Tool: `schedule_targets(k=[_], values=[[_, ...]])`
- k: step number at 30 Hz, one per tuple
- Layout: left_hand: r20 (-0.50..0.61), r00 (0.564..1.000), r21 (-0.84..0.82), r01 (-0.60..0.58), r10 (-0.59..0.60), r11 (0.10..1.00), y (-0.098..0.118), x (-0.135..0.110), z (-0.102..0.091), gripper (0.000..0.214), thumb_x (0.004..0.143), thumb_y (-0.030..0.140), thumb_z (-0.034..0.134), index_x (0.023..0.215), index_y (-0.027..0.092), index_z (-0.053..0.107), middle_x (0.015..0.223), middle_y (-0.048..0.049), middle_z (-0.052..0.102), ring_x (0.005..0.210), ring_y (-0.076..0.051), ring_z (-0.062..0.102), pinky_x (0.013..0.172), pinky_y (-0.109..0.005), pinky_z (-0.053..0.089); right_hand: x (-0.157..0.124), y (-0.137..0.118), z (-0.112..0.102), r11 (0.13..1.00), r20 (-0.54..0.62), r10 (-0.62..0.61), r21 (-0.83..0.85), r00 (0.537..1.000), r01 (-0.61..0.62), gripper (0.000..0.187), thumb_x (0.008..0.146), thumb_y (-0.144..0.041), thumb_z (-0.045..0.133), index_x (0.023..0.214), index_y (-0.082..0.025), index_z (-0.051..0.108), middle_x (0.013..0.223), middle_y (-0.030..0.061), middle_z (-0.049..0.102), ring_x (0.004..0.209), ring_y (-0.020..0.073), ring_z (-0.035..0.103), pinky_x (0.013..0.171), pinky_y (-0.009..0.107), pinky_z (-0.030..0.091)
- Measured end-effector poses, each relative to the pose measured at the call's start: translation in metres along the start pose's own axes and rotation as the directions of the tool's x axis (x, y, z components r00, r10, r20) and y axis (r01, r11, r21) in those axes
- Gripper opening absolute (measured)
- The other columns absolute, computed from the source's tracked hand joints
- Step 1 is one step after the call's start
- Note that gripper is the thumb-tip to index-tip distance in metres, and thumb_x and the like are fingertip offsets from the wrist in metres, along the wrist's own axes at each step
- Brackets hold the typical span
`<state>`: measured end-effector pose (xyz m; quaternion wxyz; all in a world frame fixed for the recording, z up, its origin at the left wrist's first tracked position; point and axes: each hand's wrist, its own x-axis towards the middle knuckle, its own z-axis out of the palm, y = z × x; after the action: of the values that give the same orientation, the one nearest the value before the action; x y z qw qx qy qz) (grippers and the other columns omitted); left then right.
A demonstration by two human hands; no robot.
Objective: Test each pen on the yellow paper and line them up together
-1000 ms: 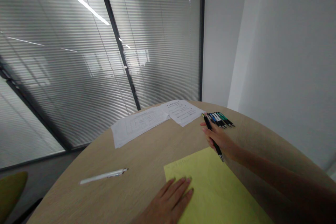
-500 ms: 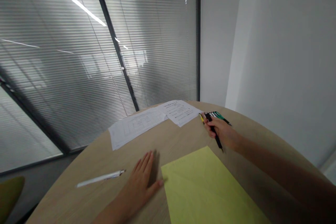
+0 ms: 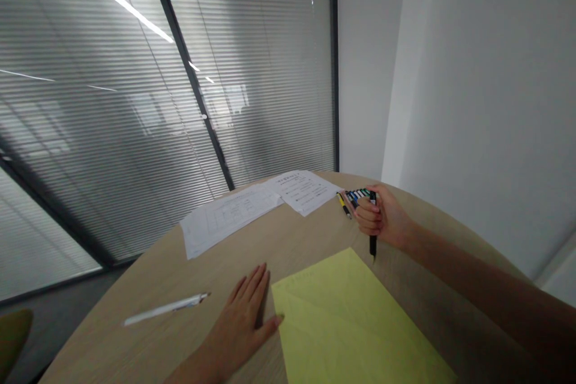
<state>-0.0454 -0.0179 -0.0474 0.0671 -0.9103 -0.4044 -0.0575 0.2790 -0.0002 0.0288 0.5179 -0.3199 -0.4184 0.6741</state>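
Observation:
My right hand (image 3: 380,219) is closed around a black pen (image 3: 372,243) whose tip points down near the far corner of a yellow sheet (image 3: 346,318). Just behind that hand lies a row of several pens (image 3: 353,197) with black, blue and green barrels. My left hand (image 3: 243,324) lies flat and open on the round wooden table (image 3: 216,264), fingers together, beside the yellow sheet's left edge. A white pen (image 3: 164,309) rests on the table to the left of my left hand.
Two printed white papers (image 3: 227,216) (image 3: 302,191) lie at the table's far side. Glass partitions with closed blinds stand behind the table, and a white wall rises on the right. An olive-green seat (image 3: 13,336) shows at the lower left.
My left hand slid off the yellow sheet to the bare table on its left. My right hand drew back toward the row of pens and turned the black pen upright, tip down.

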Motion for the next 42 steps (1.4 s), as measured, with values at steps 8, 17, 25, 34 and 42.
schedule_targets(k=[8, 17, 25, 34, 42], values=[[-0.013, 1.0, 0.006, 0.003, -0.003, 1.0, 0.001, 0.001, 0.001, 0.066, 0.081, 0.054, 0.035, 0.13, 0.011, 0.029, 0.134, -0.0154, 0.03, 0.122, -0.027, 0.029, 0.096, -0.043, 0.031, -0.002, -0.007, -0.006, 1.0, 0.028, -0.004, -0.006, 1.0, 0.005, 0.057, 0.068, -0.074, 0.016, 0.045, -0.021, 0.02, 0.037, -0.008, 0.015, 0.033, 0.0067, 0.009, 0.033, 0.021, 0.014], [-0.03, 1.0, -0.004, 0.0, 0.0, 1.0, -0.001, 0.0, 0.003, 0.066, 0.08, 0.054, 0.035, 0.132, 0.012, 0.027, 0.135, -0.0145, 0.029, 0.122, -0.027, 0.029, 0.096, -0.042, 0.031, -0.001, -0.012, -0.009, 0.999, -0.029, -0.033, -0.022, 0.999, 0.033, 0.047, 0.076, -0.06, 0.025, 0.052, -0.021, 0.032, 0.04, -0.0082, 0.018, 0.034, 0.0064, 0.011, 0.034, 0.02, 0.014], [-0.04, 0.999, 0.004, -0.009, 0.009, 1.0, -0.001, 0.0, 0.002, 0.065, 0.081, 0.053, 0.035, 0.132, 0.014, 0.026, 0.134, -0.0139, 0.031, 0.122, -0.027, 0.029, 0.096, -0.043, 0.031, 0.015, -0.003, -0.03, 0.994, -0.114, 0.092, -0.055, 0.989, -0.099, 0.005, 0.06, -0.016, 0.042, 0.063, -0.017, 0.045, 0.049, -0.0039, 0.04, 0.036, 0.0057, 0.031, 0.035, 0.016, 0.022], [-0.046, 0.999, 0.016, -0.014, 0.015, 1.0, 0.0, 0.002, 0.001, 0.064, 0.081, 0.054, 0.034, 0.129, 0.012, 0.032, 0.132, -0.0159, 0.033, 0.12, -0.027, 0.032, 0.095, -0.044, 0.033, 0.027, 0.009, -0.063, 0.971, -0.186, -0.088, -0.234, 0.979, 0.043, 0.035, 0.05, 0.0, 0.052, 0.081, -0.018, 0.054, 0.064, -0.0016, 0.058, 0.056, 0.0115, 0.054, 0.054, 0.023, 0.043], [-0.049, 0.999, 0.032, -0.007, 0.009, 0.999, 0.001, 0.003, 0.002, 0.065, 0.08, 0.055, 0.034, 0.128, 0.01, 0.035, 0.131, -0.0156, 0.034, 0.119, -0.027, 0.034, 0.094, -0.042, 0.034, 0.051, 0.036, -0.102, 0.539, -0.29, -0.321, -0.839, 0.902, -0.078, 0.025, 0.059, -0.022, 0.057, 0.084, -0.017, 0.056, 0.055, -0.0035, 0.057, 0.05, 0.0121, 0.052, 0.049, 0.023, 0.038]])
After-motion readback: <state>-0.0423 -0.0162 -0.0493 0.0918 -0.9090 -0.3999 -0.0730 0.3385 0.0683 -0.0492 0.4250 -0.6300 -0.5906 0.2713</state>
